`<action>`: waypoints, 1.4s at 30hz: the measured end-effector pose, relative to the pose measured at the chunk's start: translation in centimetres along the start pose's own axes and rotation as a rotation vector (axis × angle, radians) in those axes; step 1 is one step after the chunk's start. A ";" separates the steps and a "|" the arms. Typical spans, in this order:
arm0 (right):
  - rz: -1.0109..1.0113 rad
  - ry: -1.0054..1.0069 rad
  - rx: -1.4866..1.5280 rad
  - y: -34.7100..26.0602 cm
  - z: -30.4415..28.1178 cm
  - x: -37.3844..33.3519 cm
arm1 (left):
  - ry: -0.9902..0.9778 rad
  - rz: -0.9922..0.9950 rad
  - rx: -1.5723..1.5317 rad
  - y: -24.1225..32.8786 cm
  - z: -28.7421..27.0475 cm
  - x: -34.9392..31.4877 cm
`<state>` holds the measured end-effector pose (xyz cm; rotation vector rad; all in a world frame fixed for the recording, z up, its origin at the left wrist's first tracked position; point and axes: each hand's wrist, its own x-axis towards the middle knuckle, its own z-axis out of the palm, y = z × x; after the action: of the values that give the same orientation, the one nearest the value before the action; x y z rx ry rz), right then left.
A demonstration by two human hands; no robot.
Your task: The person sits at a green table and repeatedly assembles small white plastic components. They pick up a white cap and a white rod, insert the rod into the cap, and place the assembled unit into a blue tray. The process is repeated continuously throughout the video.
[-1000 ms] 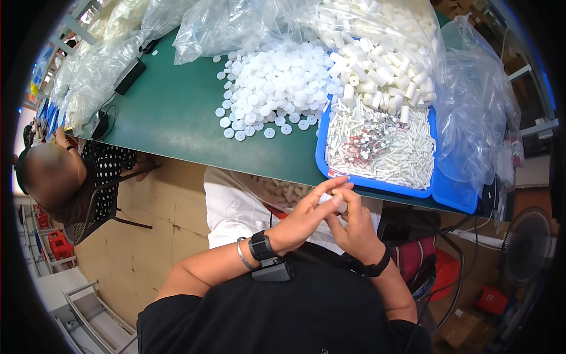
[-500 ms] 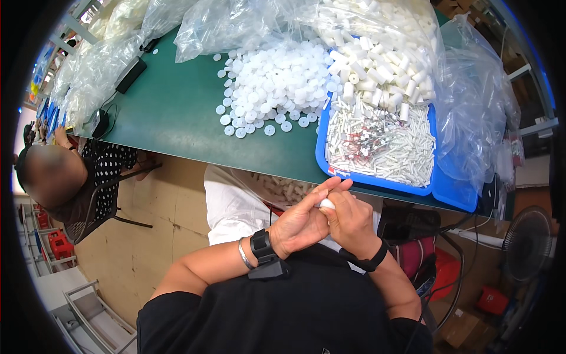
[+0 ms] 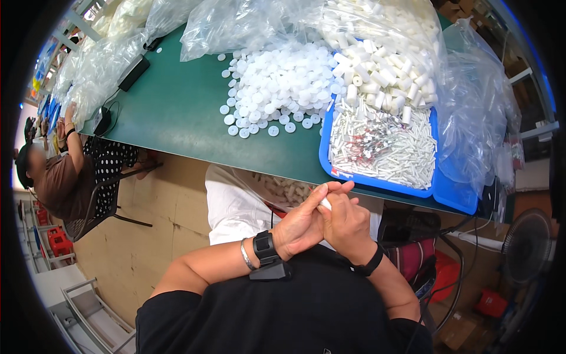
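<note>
My left hand and my right hand meet just in front of the table's near edge. A small white cylindrical piece pokes out between them, and most of it is covered by my fingers. The right fingers and thumb close round it, while the left thumb and fingers press it from the other side. Just beyond my hands, a blue tray holds many thin white sticks, with some reddish and metallic bits among them. Thick white cylinders are heaped in its far part.
White round discs lie piled on the green table. Clear plastic bags cover the far side. More white cylinders lie at my lap. A seated person works at the left; a fan stands at the right.
My hands stay together on the white piece, shifting only slightly. The person at the left has turned toward the table and raised an arm.
</note>
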<state>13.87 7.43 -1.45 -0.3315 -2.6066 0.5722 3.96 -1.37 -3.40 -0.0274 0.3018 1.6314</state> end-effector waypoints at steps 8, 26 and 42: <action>0.249 -0.017 0.397 0.0 0.2 0.7 | 0.082 0.053 0.260 1.0 0.9 0.0; 0.888 -0.601 1.649 2.3 -0.2 1.2 | 0.173 0.045 0.450 2.1 -0.1 -1.0; 0.979 -0.682 1.718 3.0 2.0 0.8 | 0.342 0.023 0.440 2.0 -0.5 -1.8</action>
<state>12.63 9.64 -4.05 -0.7850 -1.1881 3.1409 2.05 -3.36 -3.20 0.0319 0.9212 1.5482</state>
